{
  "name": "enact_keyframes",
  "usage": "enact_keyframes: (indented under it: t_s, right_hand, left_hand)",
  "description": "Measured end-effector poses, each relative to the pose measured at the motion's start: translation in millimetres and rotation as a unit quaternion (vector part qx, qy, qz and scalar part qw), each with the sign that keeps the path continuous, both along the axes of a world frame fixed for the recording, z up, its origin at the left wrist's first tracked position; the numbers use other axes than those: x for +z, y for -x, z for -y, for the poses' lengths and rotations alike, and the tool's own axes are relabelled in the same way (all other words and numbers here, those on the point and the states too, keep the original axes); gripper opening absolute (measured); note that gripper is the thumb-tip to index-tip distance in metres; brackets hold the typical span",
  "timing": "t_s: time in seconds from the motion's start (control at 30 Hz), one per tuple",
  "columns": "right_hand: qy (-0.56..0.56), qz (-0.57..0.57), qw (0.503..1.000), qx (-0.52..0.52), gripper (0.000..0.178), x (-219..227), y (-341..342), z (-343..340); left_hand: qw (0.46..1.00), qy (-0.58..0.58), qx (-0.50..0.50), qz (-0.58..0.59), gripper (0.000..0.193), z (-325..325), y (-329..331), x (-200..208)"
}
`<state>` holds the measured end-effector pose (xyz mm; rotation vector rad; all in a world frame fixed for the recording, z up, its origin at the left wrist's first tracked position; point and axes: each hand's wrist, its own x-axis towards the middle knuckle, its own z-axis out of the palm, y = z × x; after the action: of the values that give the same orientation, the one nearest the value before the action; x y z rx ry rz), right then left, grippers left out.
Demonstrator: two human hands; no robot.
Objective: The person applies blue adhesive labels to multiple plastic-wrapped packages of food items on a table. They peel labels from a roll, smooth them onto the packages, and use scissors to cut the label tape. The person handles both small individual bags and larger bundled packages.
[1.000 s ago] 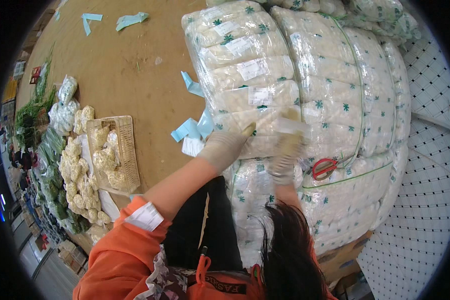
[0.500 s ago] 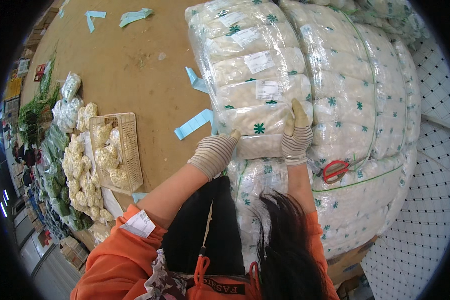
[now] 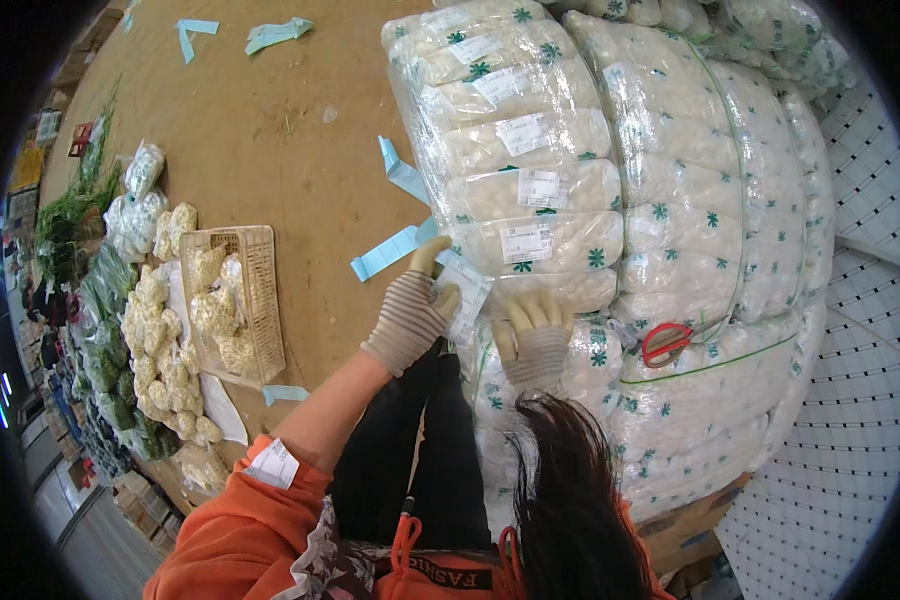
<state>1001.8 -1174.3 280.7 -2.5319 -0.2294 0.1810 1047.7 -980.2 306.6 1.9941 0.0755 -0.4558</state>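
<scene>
- The left hand (image 3: 410, 312), in a striped cream knit glove, pinches a pale rectangular paper label (image 3: 468, 288).
- The label is near the left end of a long clear-plastic bag (image 3: 588, 290) with pale contents.
- The right hand (image 3: 536, 345), similarly gloved, is open, fingers spread at the bag's lower edge.

Labels, five: white, rectangular, ranged in a column, one to each film-wrapped bag (image 3: 575, 232); nearest label (image 3: 526, 241) with rows of fine dark print, too small to read. Slip (image 3: 466, 287), one: white, gripped by the left fingers (image 3: 427, 256); print faint, illegible. Sticker (image 3: 272, 464), one: white, on the left orange sleeve (image 3: 232, 520); dark print, too small to read. Panel (image 3: 448, 577), one: dark, on the orange top's front; bold capitals. Marks (image 3: 596, 257), several: green, leaf-shaped, repeated across the bags.
</scene>
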Motion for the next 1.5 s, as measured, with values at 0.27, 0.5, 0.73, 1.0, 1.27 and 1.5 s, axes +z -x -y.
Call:
enact_keyframes:
  t_s: [0.27,0.5,0.73,1.0,1.27,1.5]
  right_hand:
    - [-0.555,-0.338,0.706,-0.282,0.029,40,-10,-10]
    - [-0.317,-0.039,0.901,-0.293,0.031,46,-20,-11]
    - [-0.338,-0.238,0.911,0.016,0.031,44,-28,2]
    - [-0.33,-0.169,0.895,-0.248,0.045,7,7,114]
    - [0.243,-0.128,0.898,0.344,0.064,46,-71,38]
    - [0.358,-0.171,0.869,0.295,0.063,37,-81,89]
  left_hand:
    - [0.942,0.313,0.111,-0.041,0.063,9,19,31]
    - [0.913,0.323,0.033,-0.246,0.034,-9,21,39]
    - [0.97,0.152,-0.138,-0.13,0.032,-11,27,32]
    - [0.827,-0.426,-0.315,-0.185,0.048,-59,42,24]
    - [0.868,-0.349,-0.347,0.061,0.033,77,-14,7]
    - [0.82,-0.408,-0.401,-0.031,0.025,59,-11,-21]
